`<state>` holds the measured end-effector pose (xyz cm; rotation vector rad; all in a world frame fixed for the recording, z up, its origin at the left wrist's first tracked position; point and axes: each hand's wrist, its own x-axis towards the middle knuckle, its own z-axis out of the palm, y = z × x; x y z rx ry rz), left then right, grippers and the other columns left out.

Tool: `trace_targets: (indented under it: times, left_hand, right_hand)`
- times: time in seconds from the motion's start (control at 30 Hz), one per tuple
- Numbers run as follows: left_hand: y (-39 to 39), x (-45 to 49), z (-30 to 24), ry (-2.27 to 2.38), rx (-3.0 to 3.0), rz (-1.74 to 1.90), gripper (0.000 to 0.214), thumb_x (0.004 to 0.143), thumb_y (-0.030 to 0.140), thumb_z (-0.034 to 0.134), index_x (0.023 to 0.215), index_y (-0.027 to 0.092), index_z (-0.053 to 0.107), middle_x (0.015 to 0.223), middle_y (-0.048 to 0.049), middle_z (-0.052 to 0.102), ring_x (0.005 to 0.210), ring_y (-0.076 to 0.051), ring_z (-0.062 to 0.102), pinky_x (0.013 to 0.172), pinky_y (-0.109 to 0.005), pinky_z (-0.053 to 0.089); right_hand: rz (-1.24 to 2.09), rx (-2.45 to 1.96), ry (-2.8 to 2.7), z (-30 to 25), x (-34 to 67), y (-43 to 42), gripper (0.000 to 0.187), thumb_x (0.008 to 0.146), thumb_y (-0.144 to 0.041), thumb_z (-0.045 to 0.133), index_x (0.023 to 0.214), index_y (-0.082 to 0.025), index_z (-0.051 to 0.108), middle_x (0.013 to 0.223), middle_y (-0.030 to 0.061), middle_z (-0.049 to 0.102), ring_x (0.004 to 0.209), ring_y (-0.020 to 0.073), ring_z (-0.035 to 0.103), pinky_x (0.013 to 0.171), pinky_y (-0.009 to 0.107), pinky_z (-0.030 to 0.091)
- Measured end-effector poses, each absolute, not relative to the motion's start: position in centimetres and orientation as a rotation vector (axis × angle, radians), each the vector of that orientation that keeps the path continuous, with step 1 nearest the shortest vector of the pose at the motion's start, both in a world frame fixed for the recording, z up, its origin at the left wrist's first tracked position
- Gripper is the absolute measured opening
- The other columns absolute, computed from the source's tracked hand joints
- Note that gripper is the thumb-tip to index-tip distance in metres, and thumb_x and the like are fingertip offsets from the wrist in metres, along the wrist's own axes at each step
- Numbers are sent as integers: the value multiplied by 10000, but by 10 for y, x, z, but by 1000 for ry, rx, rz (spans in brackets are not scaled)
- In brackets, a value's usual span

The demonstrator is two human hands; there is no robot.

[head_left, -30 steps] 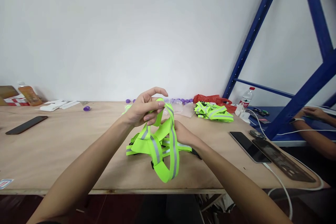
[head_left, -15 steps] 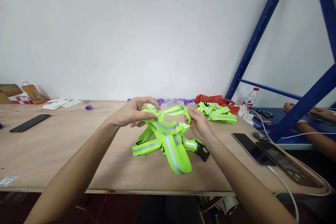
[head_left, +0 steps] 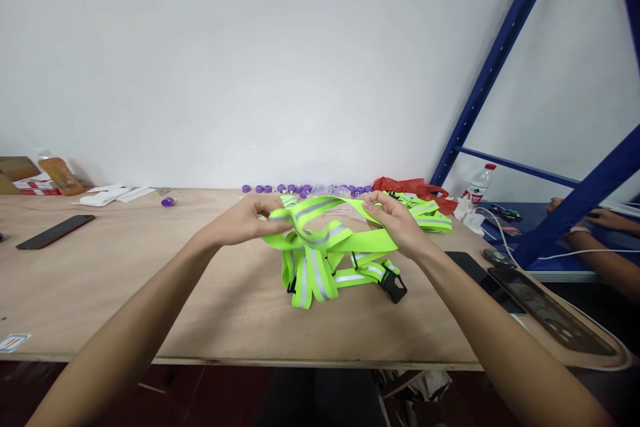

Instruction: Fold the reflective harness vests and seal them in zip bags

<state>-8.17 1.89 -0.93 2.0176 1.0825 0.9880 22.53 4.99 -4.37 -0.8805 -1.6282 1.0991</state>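
A neon-green reflective strap vest (head_left: 325,247) with grey stripes and black buckles hangs in a tangle over the wooden table (head_left: 125,280). My left hand (head_left: 247,220) pinches its upper band at the left end. My right hand (head_left: 395,220) grips the same band at the right end, so the band is stretched between them above the table. The lower loops and a black buckle (head_left: 395,287) rest on the tabletop.
More green vests (head_left: 425,213) and a red bag (head_left: 410,188) lie behind. Purple caps (head_left: 300,189) line the back edge. Phones lie at left (head_left: 53,232) and right (head_left: 480,270), next to a dark slab (head_left: 545,310). Another person's arm (head_left: 600,247) rests by the blue rack (head_left: 575,207). A water bottle (head_left: 477,183) stands there.
My hands have moved apart, spreading the vest's top band wide. The hanging loops shifted back and right, and the long loop in front has drawn in.
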Motion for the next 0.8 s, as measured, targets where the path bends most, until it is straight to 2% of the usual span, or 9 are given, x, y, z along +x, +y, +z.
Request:
trace_targets:
  times: [0.13,0.17,0.23,0.27,0.37,0.47,0.57,0.7,0.8]
  left_hand:
    - [30,-69,-19,820,1401,1344,290,754,430,777,693,152,721,703,-42,704,623,-158,626,622,-264,500]
    - [31,-65,-22,743,1287,1393,281,746,419,789,687,155,716,694,-36,698,637,-158,630,650,-272,517]
    - [31,-56,-28,572,1150,1404,251,760,409,784,722,168,727,734,-35,706,733,-183,662,746,-311,549]
    - [30,-51,-31,488,1126,1376,236,785,412,759,772,177,741,809,-47,724,816,-207,678,802,-343,555]
    - [25,-39,-40,298,1153,1263,278,841,349,670,1088,240,736,1226,-68,685,1093,-288,647,923,-438,531]
    - [21,-29,-55,283,1209,1149,668,778,174,648,1399,386,528,1441,-21,553,1118,-269,635,870,-387,542]
    - [22,-21,-76,409,1309,1007,825,726,112,652,1471,392,435,1319,-32,630,883,-177,649,693,-249,505]
    - [27,-12,-101,588,1337,1000,661,712,159,679,1355,264,573,1031,-41,694,781,-169,599,665,-255,480]
    - [29,-12,-108,613,1254,1078,516,740,234,667,1254,237,624,956,-37,678,768,-174,596,690,-280,492]
  right_hand:
    - [772,-890,-2082,-33,228,42,682,665,-472,850,1265,-261,603,922,11,662,769,183,600,678,283,474]
    - [676,-899,-2178,-31,226,40,637,675,-450,847,1244,-254,636,945,22,672,817,201,608,711,295,479]
    - [542,-935,-2254,-28,223,36,349,788,-448,752,1042,-208,729,858,28,678,797,207,610,707,302,477]
    - [527,-951,-2229,-26,221,34,285,848,-451,686,950,-191,740,807,28,674,761,200,610,685,300,477]
    - [741,-942,-1996,-24,216,34,344,891,-513,621,925,-181,701,733,21,675,647,186,628,584,290,501]
    - [1074,-862,-1732,-26,210,36,423,812,-589,695,974,-201,645,676,10,685,559,202,659,496,305,537]
    - [1259,-800,-1464,-32,202,38,431,716,-543,792,955,-224,629,659,0,690,529,216,679,442,307,552]
    - [1357,-784,-1140,-41,192,41,325,669,-378,812,874,-240,602,569,-37,635,473,211,667,370,284,531]
    - [1362,-772,-1008,-45,191,43,281,684,-315,784,864,-239,581,588,-39,634,499,207,681,371,281,548]
